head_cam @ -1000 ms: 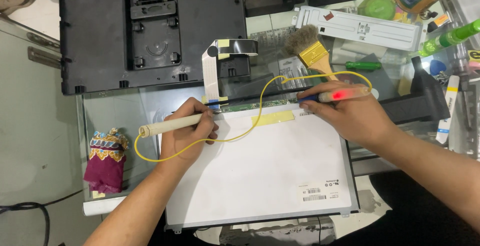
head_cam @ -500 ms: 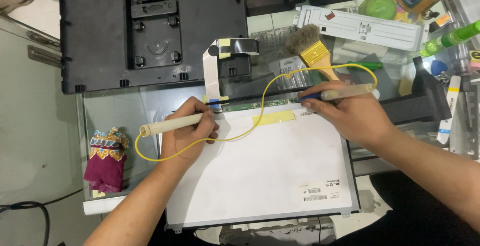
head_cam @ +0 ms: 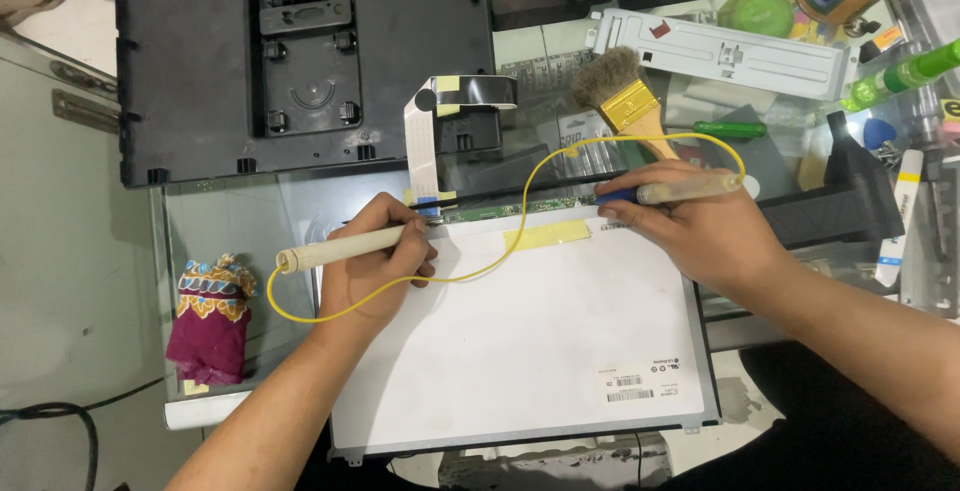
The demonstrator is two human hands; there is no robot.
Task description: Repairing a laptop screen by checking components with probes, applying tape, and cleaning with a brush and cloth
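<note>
the display panel [head_cam: 520, 341] lies face down on the glass counter [head_cam: 230, 221], its white back up and its thin green circuit strip [head_cam: 520, 208] running along the far edge, right between your two hands. your left hand [head_cam: 375, 256] pinches a cream-handled probe [head_cam: 345, 248] like a pen, tip set at the strip's left end beside the blue-tipped flat ribbon cable [head_cam: 420, 141]. your right hand [head_cam: 700, 226] is closed round a second probe [head_cam: 680, 190] with a dark blue nose, its tip on the strip just past the yellow tape [head_cam: 547, 235]. a yellow wire [head_cam: 500, 261] joins the two probes, looping behind your left grip and arching over your right.

the main risk, as i judge it, is a slip — both tips sit on a narrow strip of fine contacts, and a small skid of either grip could bridge neighbouring points or scratch a trace. the wire loop near your left wrist could snag as you shift and drag that tip sideways. the ribbon cable just ahead of your left grip looks easy to crease or pull loose if the probe catches it. pressing down hard through either hand could also flex the panel on the glass — it looks thin. the paint brush [head_cam: 625, 101] and green-handled screwdriver [head_cam: 730, 129] lie just beyond your right grip, close enough to knock.
</note>
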